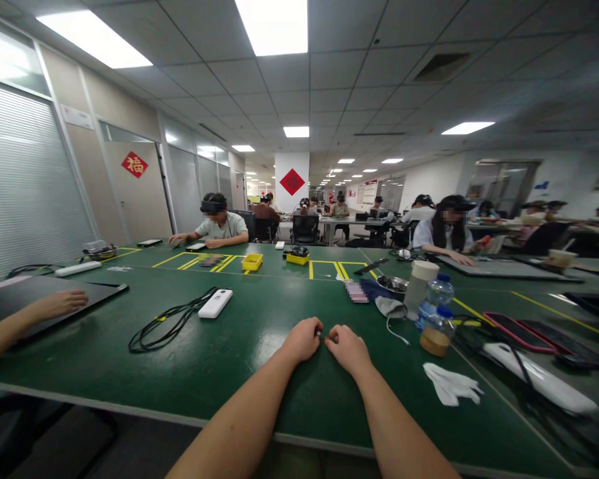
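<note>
On the green bench (239, 372), the left hand (302, 340) and right hand (348, 347) meet, fingers curled shut, both pinching a tiny item (322, 336) between them, too small to identify. A white power bank (215, 303) lies well apart, further left.

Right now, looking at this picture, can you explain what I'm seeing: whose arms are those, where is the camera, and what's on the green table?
There is no machine here: the camera sits on a person's head, looking forward and down, so the two bare arms are that person's own. The left hand and right hand meet on the green table, both curled shut, pinching a small dark item too small to identify. Beyond them lie a white power bank and a coiled black cable. To the right are two plastic bottles and a crumpled white cloth. At far left a co-worker's hand rests on a black panel. Other people sit at tables behind.
</note>
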`<action>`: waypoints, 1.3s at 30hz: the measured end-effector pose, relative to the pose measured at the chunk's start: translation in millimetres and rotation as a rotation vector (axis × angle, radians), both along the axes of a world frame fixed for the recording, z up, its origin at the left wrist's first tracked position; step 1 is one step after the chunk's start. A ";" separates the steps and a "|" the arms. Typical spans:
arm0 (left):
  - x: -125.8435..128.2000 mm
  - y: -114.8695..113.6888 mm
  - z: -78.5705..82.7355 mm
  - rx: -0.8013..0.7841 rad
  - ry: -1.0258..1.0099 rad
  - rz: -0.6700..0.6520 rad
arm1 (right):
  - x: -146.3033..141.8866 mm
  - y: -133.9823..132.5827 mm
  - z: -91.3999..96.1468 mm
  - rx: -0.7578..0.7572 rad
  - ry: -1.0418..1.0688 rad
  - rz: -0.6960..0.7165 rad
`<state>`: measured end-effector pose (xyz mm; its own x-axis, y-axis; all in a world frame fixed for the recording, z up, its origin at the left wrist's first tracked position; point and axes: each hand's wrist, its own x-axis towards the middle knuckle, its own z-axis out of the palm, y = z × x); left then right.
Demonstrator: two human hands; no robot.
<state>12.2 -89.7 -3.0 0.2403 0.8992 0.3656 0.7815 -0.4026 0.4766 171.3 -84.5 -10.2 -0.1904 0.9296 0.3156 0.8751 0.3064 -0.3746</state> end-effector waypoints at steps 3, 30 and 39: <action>0.0 0.8 -2.2 -0.008 -0.049 0.020 | -1.3 -0.4 0.6 0.010 -0.004 0.054; -6.0 10.3 -7.0 -0.342 -0.837 -0.204 | -3.4 10.2 1.0 -0.462 1.348 0.237; -7.4 11.2 -8.1 -0.375 -0.897 -0.214 | -2.3 13.6 -2.5 -0.506 1.384 0.232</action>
<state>4.8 -78.5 -11.1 0.1850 0.9636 0.1928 -0.0017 -0.1958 0.9806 169.0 -70.9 -12.7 -0.1726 0.9846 0.0265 -0.3024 -0.0274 -0.9528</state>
